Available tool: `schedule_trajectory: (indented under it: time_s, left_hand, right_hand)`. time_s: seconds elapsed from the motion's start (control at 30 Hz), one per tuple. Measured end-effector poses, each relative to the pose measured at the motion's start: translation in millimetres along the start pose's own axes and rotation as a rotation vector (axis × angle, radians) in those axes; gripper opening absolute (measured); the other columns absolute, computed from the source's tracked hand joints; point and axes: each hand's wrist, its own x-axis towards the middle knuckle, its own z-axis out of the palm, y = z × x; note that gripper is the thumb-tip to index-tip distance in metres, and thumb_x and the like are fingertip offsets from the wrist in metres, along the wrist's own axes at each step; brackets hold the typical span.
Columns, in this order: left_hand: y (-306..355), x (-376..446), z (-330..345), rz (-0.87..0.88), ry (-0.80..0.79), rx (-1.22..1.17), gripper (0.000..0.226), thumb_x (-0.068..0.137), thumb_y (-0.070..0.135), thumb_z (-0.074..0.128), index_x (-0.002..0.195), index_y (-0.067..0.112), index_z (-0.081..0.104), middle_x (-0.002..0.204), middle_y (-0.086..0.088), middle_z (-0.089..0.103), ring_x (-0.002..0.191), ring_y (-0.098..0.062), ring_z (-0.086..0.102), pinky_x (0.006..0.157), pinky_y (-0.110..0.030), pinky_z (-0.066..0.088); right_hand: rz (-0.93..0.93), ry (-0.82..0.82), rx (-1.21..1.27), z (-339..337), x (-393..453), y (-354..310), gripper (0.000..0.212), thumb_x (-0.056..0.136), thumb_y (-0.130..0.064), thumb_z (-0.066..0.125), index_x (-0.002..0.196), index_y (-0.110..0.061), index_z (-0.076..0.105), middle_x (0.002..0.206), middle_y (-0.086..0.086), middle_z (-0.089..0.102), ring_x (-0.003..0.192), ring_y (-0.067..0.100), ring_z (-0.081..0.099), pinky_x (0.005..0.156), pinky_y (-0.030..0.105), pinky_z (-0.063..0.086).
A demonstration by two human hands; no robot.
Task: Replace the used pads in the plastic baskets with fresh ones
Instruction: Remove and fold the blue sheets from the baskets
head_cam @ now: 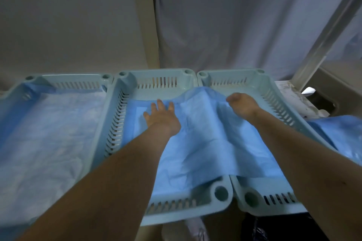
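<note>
While left hand (pixel 160 117) presses flat, fingers spread, on blue pad (pixel 195 143), right hand (pixel 242 104) pinches its edge

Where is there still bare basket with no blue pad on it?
Bare floor shows in the middle basket, between its far slotted wall and the blue pad. The left basket is fully lined. The pad, left hand and right hand crowd the right basket.

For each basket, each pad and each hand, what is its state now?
Left basket: lined with a pad.
Middle basket: partly covered.
Right basket: partly covered.
Blue pad: draped over both rims, crumpled.
Left hand: flat on the pad, fingers spread.
Right hand: fingers curled, gripping the pad's far edge.
</note>
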Motion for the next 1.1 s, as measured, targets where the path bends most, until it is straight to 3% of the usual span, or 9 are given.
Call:
schedule_trajectory:
  time_s: [0.1,0.27,0.37,0.47,0.6,0.7,0.8,0.93,1.1]
  left_hand:
    - [-17,-31,15,-0.075,-0.067,-0.013,0.066,0.099,0.044,0.03,0.151,0.025,-0.006,0.158,-0.009,-0.017,0.146,-0.032,-0.01,0.114,-0.056,0.007]
    - [-39,-72,22,-0.306,-0.069,-0.056,0.068,0.098,0.042,0.033,0.151,0.01,0.004,0.156,-0.018,-0.004,0.143,-0.038,0.0,0.111,-0.055,0.018]
    - [-43,-90,20,-0.24,-0.013,-0.029,0.064,0.097,0.04,0.036,0.149,0.009,0.015,0.155,-0.017,0.005,0.142,-0.037,0.007,0.113,-0.052,0.022]
    - [-36,-103,22,-0.011,0.022,-0.047,0.064,0.096,0.043,0.039,0.149,0.011,0.021,0.156,-0.014,0.009,0.143,-0.032,0.012,0.115,-0.045,0.022]
    - [-18,-118,27,0.247,-0.065,-0.105,0.065,0.088,0.038,0.058,0.143,0.013,0.036,0.148,-0.009,0.031,0.133,-0.026,0.036,0.108,-0.035,0.034]
    - [-10,-125,26,0.314,-0.11,-0.11,0.065,0.08,0.042,0.068,0.133,0.012,0.048,0.136,-0.007,0.047,0.122,-0.025,0.047,0.102,-0.036,0.041]
    - [-5,-131,22,0.334,-0.148,-0.127,0.075,0.073,0.05,0.072,0.134,0.014,0.047,0.131,-0.003,0.05,0.117,-0.023,0.05,0.099,-0.037,0.043]
    - [1,-136,21,0.355,-0.153,-0.109,0.066,0.068,0.046,0.075,0.121,0.018,0.047,0.12,-0.001,0.052,0.104,-0.021,0.053,0.09,-0.039,0.048]
    - [8,-143,30,0.364,-0.068,0.031,0.078,0.078,0.04,0.065,0.142,0.015,0.028,0.138,-0.004,0.04,0.122,-0.026,0.046,0.098,-0.041,0.042]
  right_hand:
    - [0.141,-0.029,-0.103,-17,-29,27,0.016,0.091,-0.013,0.045,0.087,-0.006,0.058,0.104,0.017,0.064,0.094,0.031,0.06,0.076,0.029,0.043]
    - [0.383,-0.093,0.058,-40,-76,65,0.017,0.088,-0.014,0.06,0.075,-0.006,0.053,0.082,0.016,0.054,0.066,0.025,0.051,0.066,0.032,0.045]
    - [0.457,-0.167,0.064,-47,-103,72,0.021,0.092,-0.016,0.057,0.078,-0.002,0.05,0.065,0.015,0.048,0.055,0.022,0.045,0.055,0.029,0.037]
    - [0.422,-0.204,-0.015,-47,-120,65,0.024,0.091,-0.022,0.057,0.1,0.0,0.055,0.081,0.017,0.056,0.07,0.028,0.056,0.062,0.032,0.043]
    - [0.066,-0.104,-0.244,-41,-133,52,0.032,0.084,-0.017,0.058,0.113,-0.006,0.055,0.117,0.015,0.059,0.103,0.031,0.057,0.075,0.03,0.042]
    - [-0.047,-0.376,-0.123,-38,-138,50,0.038,0.079,-0.017,0.067,0.111,-0.021,0.048,0.122,0.009,0.05,0.106,0.028,0.054,0.084,0.036,0.046]
    - [-0.064,-0.546,-0.299,-37,-144,46,0.066,0.073,-0.033,0.075,0.126,-0.026,0.036,0.125,0.006,0.037,0.111,0.028,0.047,0.093,0.041,0.046]
    - [-0.218,-0.309,-0.49,-18,-157,44,0.072,0.069,-0.051,0.074,0.123,-0.02,0.037,0.117,0.006,0.038,0.104,0.025,0.041,0.087,0.036,0.043]
    - [-0.422,0.017,-0.71,-9,-167,44,0.059,0.076,-0.055,0.063,0.118,-0.019,0.042,0.113,0.004,0.046,0.101,0.023,0.048,0.079,0.032,0.041]
